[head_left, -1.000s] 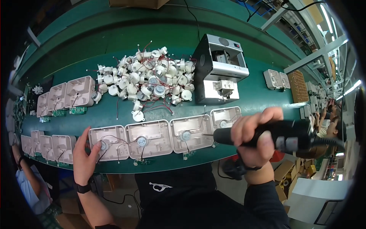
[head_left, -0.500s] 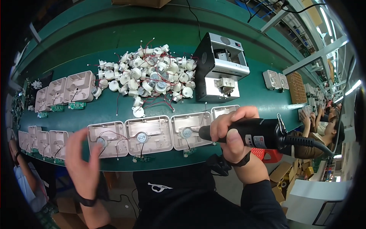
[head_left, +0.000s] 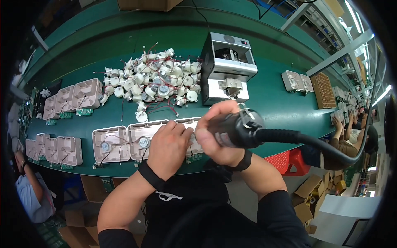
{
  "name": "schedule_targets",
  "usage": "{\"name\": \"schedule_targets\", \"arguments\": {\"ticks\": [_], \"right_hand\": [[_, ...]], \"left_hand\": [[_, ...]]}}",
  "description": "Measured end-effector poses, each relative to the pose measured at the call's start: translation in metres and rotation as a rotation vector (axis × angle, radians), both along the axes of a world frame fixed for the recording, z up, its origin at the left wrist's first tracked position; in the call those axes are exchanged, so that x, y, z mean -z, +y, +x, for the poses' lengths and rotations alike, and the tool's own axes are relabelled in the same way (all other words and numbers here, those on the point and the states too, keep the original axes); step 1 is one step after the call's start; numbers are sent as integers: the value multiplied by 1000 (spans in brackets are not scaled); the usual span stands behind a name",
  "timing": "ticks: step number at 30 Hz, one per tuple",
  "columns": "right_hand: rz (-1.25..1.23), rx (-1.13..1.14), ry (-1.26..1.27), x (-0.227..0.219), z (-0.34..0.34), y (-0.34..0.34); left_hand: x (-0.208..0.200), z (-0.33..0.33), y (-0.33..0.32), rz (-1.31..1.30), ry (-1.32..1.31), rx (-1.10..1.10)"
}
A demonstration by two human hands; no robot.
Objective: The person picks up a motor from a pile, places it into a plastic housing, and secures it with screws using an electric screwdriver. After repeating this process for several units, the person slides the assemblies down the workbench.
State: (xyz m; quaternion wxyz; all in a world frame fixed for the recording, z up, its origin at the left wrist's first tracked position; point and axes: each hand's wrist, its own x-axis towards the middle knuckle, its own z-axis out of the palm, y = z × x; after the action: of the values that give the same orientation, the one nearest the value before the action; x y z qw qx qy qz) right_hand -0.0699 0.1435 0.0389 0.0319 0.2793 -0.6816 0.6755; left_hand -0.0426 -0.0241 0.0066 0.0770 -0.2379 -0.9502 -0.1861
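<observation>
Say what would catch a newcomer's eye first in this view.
Probably the big heap of round white parts with red wires, in the middle of the green table, with a black and silver machine standing just right of it. Nearer the person, the right hand grips a bulky black corded tool, while the left hand is beside it, over a row of open pale housings.
</observation>
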Motion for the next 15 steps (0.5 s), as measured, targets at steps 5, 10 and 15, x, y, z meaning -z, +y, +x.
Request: {"name": "schedule_targets", "arguments": {"ticks": [5,10,15], "right_hand": [[122,25,137,-2,-10,7],[83,49,82,7,-10,4],[15,17,25,-16,0,17]], "left_hand": [[5,-1,3,80,50,4],[3,-5,6,76,78,17],[5,-1,-1,85,56,3]]}}
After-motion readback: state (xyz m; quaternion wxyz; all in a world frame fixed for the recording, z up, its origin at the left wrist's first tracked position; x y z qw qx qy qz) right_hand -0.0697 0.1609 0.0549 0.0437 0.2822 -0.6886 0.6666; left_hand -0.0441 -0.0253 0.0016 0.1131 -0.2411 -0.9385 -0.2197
